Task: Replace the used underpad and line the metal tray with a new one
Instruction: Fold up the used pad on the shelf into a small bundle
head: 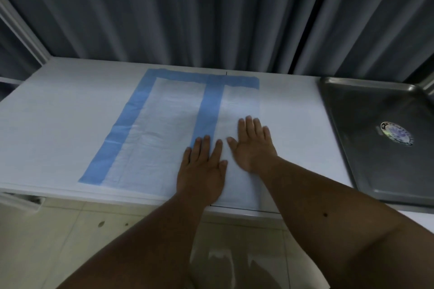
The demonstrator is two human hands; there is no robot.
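Here the underpad (164,129) lies spread on a white-covered table (58,119), reaching from under both palms away toward the curtain. It is white with blue borders; one blue strip runs along its far edge and another down its outer side, well to the left of the left hand. A third blue band runs from the far edge straight toward the fingertips of the left hand, and the pad looks folded over there, though the exact layering is hard to make out. The near edge of the pad hangs a little past the table's front edge, below the wrists.

The left hand (202,166) lies flat on the pad, fingers straight and slightly spread, gripping nothing. The right hand (252,143) is pressed flat just beside it, a little farther forward, fingers extended and likewise holding nothing; its outline is somewhat blurred. The two thumbs nearly meet, but whether they touch cannot be told.

Well to the right of the right hand sits the metal tray (366,110), bare inside except for a round sticker (397,134) whose print is too small to read. The tray's right side is cut off by the frame's edge, and its near rim is partly hidden by the right forearm.

Beyond the fingertips hangs a grey pleated curtain (187,12). Below the forearms, glossy pale floor tiles (82,230) show blurred reflections.
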